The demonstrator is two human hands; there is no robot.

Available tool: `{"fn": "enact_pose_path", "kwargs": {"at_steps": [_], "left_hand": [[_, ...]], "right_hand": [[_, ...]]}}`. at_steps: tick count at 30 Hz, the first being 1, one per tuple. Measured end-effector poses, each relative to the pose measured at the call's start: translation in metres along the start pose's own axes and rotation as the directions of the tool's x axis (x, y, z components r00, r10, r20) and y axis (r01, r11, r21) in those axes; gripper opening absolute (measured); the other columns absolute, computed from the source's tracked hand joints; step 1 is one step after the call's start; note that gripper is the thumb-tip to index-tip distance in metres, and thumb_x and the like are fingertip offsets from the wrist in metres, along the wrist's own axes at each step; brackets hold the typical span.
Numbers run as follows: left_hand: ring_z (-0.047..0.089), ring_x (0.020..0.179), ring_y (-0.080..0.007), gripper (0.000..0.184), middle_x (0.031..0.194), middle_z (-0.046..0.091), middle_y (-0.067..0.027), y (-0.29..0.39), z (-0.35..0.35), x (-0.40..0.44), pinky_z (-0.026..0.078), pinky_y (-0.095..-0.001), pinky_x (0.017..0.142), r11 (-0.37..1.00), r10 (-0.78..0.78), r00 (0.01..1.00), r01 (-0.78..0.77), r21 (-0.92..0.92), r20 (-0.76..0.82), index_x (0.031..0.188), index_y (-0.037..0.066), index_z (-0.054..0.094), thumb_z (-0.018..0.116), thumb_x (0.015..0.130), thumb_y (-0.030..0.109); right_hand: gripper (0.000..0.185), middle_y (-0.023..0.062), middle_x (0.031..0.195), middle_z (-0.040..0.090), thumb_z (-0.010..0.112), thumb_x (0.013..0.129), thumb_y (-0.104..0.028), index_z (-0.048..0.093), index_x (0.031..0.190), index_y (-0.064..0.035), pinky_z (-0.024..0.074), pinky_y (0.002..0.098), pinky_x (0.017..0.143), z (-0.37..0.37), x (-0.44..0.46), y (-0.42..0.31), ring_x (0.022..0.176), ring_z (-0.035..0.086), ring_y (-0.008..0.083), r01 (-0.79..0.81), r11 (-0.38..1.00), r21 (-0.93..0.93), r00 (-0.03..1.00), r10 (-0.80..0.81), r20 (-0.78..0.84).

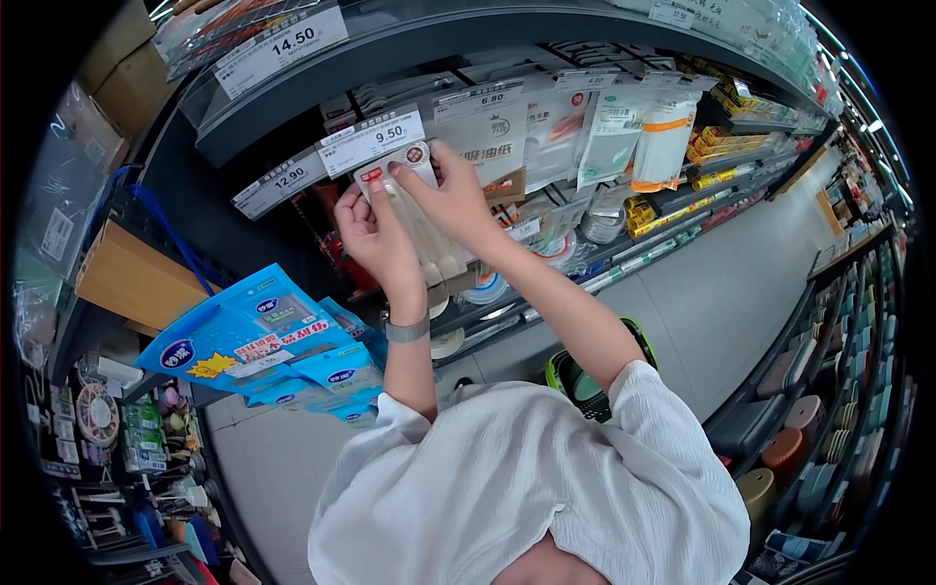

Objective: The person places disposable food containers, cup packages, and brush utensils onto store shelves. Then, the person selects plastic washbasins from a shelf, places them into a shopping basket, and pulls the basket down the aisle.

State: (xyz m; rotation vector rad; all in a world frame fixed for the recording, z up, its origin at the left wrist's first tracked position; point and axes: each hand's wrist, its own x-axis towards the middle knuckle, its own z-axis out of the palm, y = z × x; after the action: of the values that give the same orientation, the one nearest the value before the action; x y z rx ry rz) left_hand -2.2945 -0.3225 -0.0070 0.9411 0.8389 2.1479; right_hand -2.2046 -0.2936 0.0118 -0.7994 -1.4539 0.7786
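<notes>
A clear-fronted pack of pale spoons point(429, 244) hangs or is held upright just below the 9.50 price tag point(375, 143). My left hand point(375, 234) grips its upper left side, thumb on the front by the red label. My right hand point(447, 195) pinches the top right of the card, thumb pressed on the front. Whether the card is still on its hook is hidden by the tag and fingers. A white pack point(480, 136) under the 6.80 tag hangs just right of my right hand.
Blue packs point(273, 336) jut out at lower left. Glove packs point(609, 136) and yellow boxes point(721, 144) fill the shelf to the right. A green basket point(639, 343) is below my right arm. Shelves of bowls point(785, 453) stand across the tiled aisle point(697, 292).
</notes>
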Motion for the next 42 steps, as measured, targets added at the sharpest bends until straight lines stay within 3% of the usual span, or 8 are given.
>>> {"fn": "enact_pose_path", "kwargs": {"at_steps": [5,7,20,22,26,29,34,42], "left_hand": [[0.066,0.100,-0.0148,0.025,0.111,0.069,-0.0156,0.012,0.008,0.014,0.051,-0.0267,0.088,0.998,0.064,0.995,-0.063,0.011,-0.074,0.118,-0.004,0.053,0.060,0.100,0.011],[0.065,0.101,-0.0155,0.024,0.112,0.068,-0.0160,0.017,0.011,0.019,0.052,-0.0274,0.089,0.995,0.093,0.991,-0.094,-0.012,-0.098,0.118,-0.004,0.053,0.060,0.100,0.010],[0.065,0.105,-0.0180,0.026,0.117,0.067,-0.0165,0.015,0.013,0.033,0.052,-0.0296,0.092,0.981,0.189,0.980,-0.185,0.057,-0.064,0.120,-0.009,0.056,0.060,0.097,0.004],[0.065,0.107,-0.0187,0.027,0.119,0.066,-0.0174,0.015,0.014,0.031,0.052,-0.0300,0.092,0.987,0.156,0.985,-0.158,-0.023,-0.071,0.121,-0.009,0.056,0.060,0.097,0.003],[0.066,0.106,-0.0188,0.028,0.117,0.067,-0.0181,0.015,0.012,0.034,0.052,-0.0300,0.092,0.992,0.124,0.991,-0.124,0.005,-0.058,0.121,-0.010,0.056,0.061,0.096,0.003],[0.067,0.104,-0.0190,0.029,0.115,0.068,-0.0193,0.007,0.013,0.040,0.052,-0.0298,0.091,0.987,0.157,0.987,-0.158,-0.026,-0.043,0.121,-0.011,0.057,0.062,0.095,0.002],[0.069,0.099,-0.0217,0.026,0.111,0.071,-0.0201,0.011,0.021,0.048,0.053,-0.0318,0.090,0.976,0.166,0.983,-0.153,0.154,-0.075,0.115,-0.011,0.063,0.063,0.090,-0.005],[0.073,0.084,-0.0295,0.023,0.096,0.075,-0.0202,0.001,0.016,0.057,0.055,-0.0382,0.078,0.851,0.354,0.934,-0.304,0.429,-0.040,0.103,-0.008,0.070,0.069,0.086,0.007]], "right_hand": [[0.032,0.0199,0.097,0.072,0.067,0.085,-0.015,0.064,0.109,0.0059,0.0522,0.0356,0.082,0.019,0.015,-0.010,0.092,0.070,0.0242,0.086,0.990,0.114,0.995,-0.079,-0.065],[0.024,0.0102,0.099,0.070,0.065,0.087,-0.008,0.066,0.108,0.0051,0.0509,0.0298,0.081,0.025,0.018,-0.010,0.093,0.062,0.0119,-0.002,0.997,0.076,1.000,0.004,-0.018],[0.026,0.0168,0.095,0.072,0.061,0.084,-0.008,0.067,0.103,0.0085,0.0515,0.0334,0.079,0.037,0.016,-0.009,0.089,0.067,0.0187,-0.035,0.984,0.173,0.984,0.064,-0.165],[0.018,0.0079,0.087,0.069,0.060,0.088,-0.007,0.066,0.096,0.0078,0.0474,0.0277,0.068,0.035,0.020,0.000,0.081,0.057,0.0080,0.068,0.971,0.227,0.985,-0.030,-0.170],[0.021,0.0073,0.086,0.068,0.059,0.092,-0.011,0.066,0.096,0.0081,0.0466,0.0276,0.067,0.025,0.022,0.009,0.078,0.056,0.0081,0.034,0.980,0.195,0.994,-0.013,-0.107],[0.024,0.0182,0.090,0.070,0.059,0.092,-0.013,0.065,0.099,0.0091,0.0493,0.0337,0.074,0.024,0.022,0.014,0.083,0.063,0.0186,-0.095,0.978,0.185,0.984,0.121,-0.133],[0.032,0.0284,0.090,0.064,0.059,0.094,-0.017,0.057,0.112,0.0089,0.0495,0.0448,0.078,0.031,0.006,0.018,0.085,0.063,0.0434,0.036,0.998,-0.060,0.974,-0.048,-0.222],[0.054,0.0328,0.118,0.053,0.059,0.089,-0.010,0.038,0.136,0.0072,0.0457,0.0524,0.089,0.035,-0.013,0.023,0.106,0.054,0.0514,0.225,0.891,-0.395,0.950,-0.291,-0.116]]}}
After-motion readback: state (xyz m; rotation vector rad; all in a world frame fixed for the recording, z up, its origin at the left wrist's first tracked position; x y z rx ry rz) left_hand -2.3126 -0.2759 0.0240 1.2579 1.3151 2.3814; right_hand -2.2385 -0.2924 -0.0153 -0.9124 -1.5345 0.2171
